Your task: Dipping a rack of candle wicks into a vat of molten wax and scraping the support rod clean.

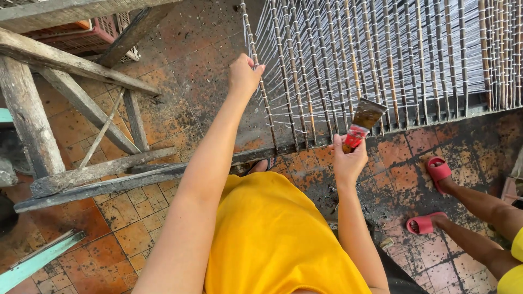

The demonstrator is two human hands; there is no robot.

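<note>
Left hand: the left hand [244,75] reached out at arm's length, its grip clamped on the outermost rod at the left edge of the rack [381,60].
Right hand: the right hand [348,160] was held nearer the body, its grip clamped on the red handle of a brush [362,121].
Brush: a wide, flat brush with dark, stained bristles; it pointed up and away from the right grip, with the bristle end lying over the lower rods of the rack. Whether the bristles actually touched the rods could not be told.
Rack: a big frame of thin upright rods laced with white cord, spreading from the left grip across to the right and beyond both hands; its dark bottom bar ran just above the right grip.
Floor: orange tiles [125,228], blotched with black stains, lay below both grips.
Wooden frame: rough grey beams [81,109] crossed well to the left of the left grip.
Crate: a pink crate [81,35] sat behind the beams, far left of the left grip.
Clothing: a yellow garment [272,239] filled the space between the two arms, under both grips.
Another person: two legs in red sandals [438,171] stood to the right of the right grip, apart from it.
</note>
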